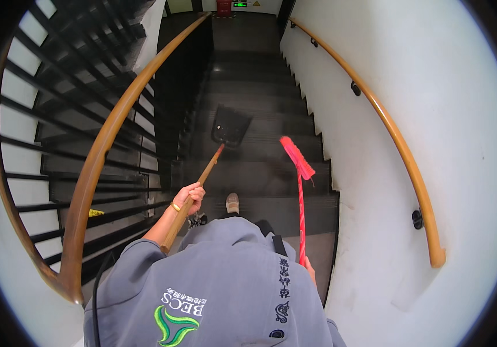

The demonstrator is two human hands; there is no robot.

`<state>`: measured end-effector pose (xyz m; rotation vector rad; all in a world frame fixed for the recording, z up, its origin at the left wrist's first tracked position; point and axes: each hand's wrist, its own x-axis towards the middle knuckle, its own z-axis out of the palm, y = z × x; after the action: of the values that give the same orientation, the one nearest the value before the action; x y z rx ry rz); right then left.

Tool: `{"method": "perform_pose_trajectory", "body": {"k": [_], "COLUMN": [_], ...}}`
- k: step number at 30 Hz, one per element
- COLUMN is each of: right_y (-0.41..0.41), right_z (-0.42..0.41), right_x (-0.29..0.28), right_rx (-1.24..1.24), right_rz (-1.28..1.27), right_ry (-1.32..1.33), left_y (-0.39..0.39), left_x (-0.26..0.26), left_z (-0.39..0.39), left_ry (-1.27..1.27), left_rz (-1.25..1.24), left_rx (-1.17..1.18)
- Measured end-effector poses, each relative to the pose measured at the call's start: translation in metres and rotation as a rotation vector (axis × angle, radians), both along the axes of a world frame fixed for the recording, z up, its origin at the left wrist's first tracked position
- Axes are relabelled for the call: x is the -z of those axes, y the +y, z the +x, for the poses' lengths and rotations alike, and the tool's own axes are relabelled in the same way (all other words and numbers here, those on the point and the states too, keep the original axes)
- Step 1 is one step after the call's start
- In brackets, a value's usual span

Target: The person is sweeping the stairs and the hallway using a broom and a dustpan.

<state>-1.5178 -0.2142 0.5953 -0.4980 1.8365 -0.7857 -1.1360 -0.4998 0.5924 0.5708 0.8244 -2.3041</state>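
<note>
My left hand [191,198] is closed around the wooden handle [208,170] of a black dustpan [231,125]. A small pale bit of litter [218,127] shows on the pan, which is over the dark steps ahead of me. Low on my right side, my right hand [310,270] grips the red patterned handle of a broom [302,217]; my sleeve and jacket hide much of that hand. The broom's red bristle head [297,157] is right of the dustpan and apart from it. A bunch of keys [197,220] hangs near my left wrist.
Dark stairs [257,91] descend to a landing [248,32] with a red box [224,8]. Wooden handrails line the left banister [120,112] and the right wall [387,117]. My foot [232,203] stands near the top steps. Black railing bars [79,149] border another flight at left.
</note>
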Motion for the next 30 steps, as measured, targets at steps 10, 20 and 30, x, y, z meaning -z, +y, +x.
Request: {"method": "perform_pose_trajectory", "body": {"k": [10,20,30], "right_y": [0.006,0.042,0.087], "right_z": [-0.085,-0.100,-0.116], "right_x": [-0.050,-0.062,-0.002], "right_rx": [-0.064,-0.022,-0.144], "right_rz": [0.116,0.340,0.289], "right_ry": [-0.135,0.061,0.278], "left_y": [0.014,0.088,0.084], "left_x": [-0.047,-0.007,0.034], "left_z": [-0.057,-0.027,-0.033], "left_ry": [-0.114,-0.196,-0.252], "left_rz": [-0.008,0.262,0.440], "left_rx": [0.073,0.048,-0.022]}}
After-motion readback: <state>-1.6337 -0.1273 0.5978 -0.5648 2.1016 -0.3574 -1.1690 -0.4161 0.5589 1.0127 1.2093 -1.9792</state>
